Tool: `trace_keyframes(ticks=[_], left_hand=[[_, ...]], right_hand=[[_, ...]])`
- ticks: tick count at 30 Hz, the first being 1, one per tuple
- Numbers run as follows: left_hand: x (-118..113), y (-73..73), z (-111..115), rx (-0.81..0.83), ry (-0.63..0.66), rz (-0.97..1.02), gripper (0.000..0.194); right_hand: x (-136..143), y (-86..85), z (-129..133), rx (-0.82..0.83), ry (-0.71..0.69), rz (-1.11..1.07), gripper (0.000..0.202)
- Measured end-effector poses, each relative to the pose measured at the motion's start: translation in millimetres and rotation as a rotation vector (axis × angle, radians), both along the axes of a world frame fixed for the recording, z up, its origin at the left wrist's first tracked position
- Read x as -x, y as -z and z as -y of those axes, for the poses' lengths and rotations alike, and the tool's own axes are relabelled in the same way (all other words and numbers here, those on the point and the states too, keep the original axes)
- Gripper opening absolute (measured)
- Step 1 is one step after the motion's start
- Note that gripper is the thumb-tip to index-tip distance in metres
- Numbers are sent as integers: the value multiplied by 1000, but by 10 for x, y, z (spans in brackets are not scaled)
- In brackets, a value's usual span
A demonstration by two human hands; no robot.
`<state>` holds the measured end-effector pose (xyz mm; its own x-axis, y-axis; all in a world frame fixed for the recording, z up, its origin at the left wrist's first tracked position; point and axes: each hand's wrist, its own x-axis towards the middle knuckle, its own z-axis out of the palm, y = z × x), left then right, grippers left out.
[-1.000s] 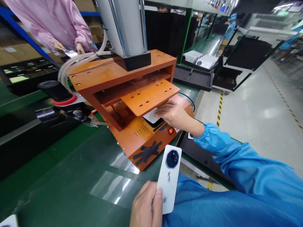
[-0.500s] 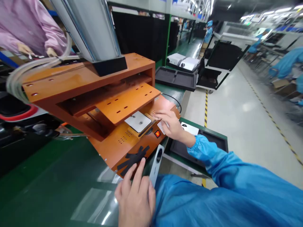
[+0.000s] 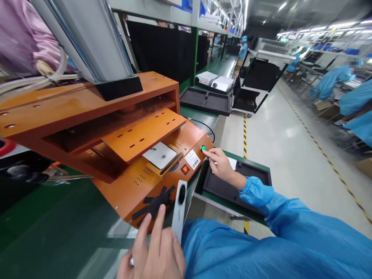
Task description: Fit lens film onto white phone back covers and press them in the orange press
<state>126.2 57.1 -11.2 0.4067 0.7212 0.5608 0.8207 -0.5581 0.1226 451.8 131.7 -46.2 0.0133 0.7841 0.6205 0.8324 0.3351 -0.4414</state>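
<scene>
An orange press (image 3: 116, 186) stands on the green bench, with a white plate (image 3: 162, 155) lying in its slot under the orange platen (image 3: 145, 133). My right hand (image 3: 222, 166) has its index finger on the green button (image 3: 203, 148) at the press's right end; the other fingers are curled loosely and hold nothing visible. Near the black tape on the press front is my left hand (image 3: 157, 248), its index and middle fingers stretched out. A narrow grey panel with a dark oval (image 3: 178, 209) stands beside it, its lower end hidden behind the fingers; a grip on it is not clear.
At the right, a black tray (image 3: 252, 174) on a lower stand holds a white piece. Behind the press lie another black tray (image 3: 203, 100) and white boxed devices (image 3: 222, 83). A black cable runs behind the press. A person's pink sleeve shows at upper left.
My right hand has moved from above the press's right side down to the green button. The view has shifted, and my left hand appears lower and further left.
</scene>
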Motion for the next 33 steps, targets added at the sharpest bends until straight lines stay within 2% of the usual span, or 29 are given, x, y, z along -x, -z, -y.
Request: trace_keyframes(ticks=[2, 4, 5, 6, 7, 8, 10, 12, 14, 16, 18, 20, 23, 26, 29, 31, 33], left_hand=[[-84, 5, 131, 18, 26, 61, 10], [-236, 72, 262, 111, 80, 125, 11], [-326, 120, 316, 180, 118, 146, 14], [-415, 172, 359, 248, 149, 160, 17], [-490, 224, 391, 304, 168, 169, 18], [-542, 273, 412, 341, 177, 176, 19], [-558, 360, 423, 348, 197, 172, 30], [-465, 435, 408, 316, 271, 166, 44], [-328, 501, 392, 306, 402, 176, 39], [-221, 555, 393, 325, 494, 204, 28], [-176, 580, 420, 352, 511, 225, 24], [-176, 552, 476, 382, 486, 244, 23], [-180, 415, 587, 457, 437, 307, 19], [-94, 263, 655, 534, 369, 398, 16], [169, 179, 650, 570, 245, 417, 17], [454, 161, 585, 543, 107, 394, 17], [805, 169, 436, 479, -73, 369, 14]], right_hand=[[182, -2, 339, 181, -186, -191, 49], [404, 86, 735, 509, -461, -444, 70], [499, 154, 909, 646, -544, -578, 70], [564, 231, 1047, 754, -568, -681, 66], [583, 308, 1135, 821, -519, -718, 62], [546, 380, 1171, 855, -410, -692, 60], [289, 499, 1099, 861, -115, -499, 54], [-157, 583, 913, 852, 117, -340, 45], [-653, 654, 704, 876, 264, -212, 35], [-1058, 734, 528, 918, 348, -72, 31], [-1306, 834, 396, 956, 377, 58, 31], [-1404, 938, 302, 967, 366, 170, 32], [-1399, 1066, 215, 915, 319, 304, 30], [-1413, 1182, 128, 820, 286, 402, 41], [-1504, 1312, 50, 735, 249, 472, 48], [-1542, 1386, 50, 657, 247, 515, 52], [-1485, 1428, 88, 509, 245, 555, 51]])
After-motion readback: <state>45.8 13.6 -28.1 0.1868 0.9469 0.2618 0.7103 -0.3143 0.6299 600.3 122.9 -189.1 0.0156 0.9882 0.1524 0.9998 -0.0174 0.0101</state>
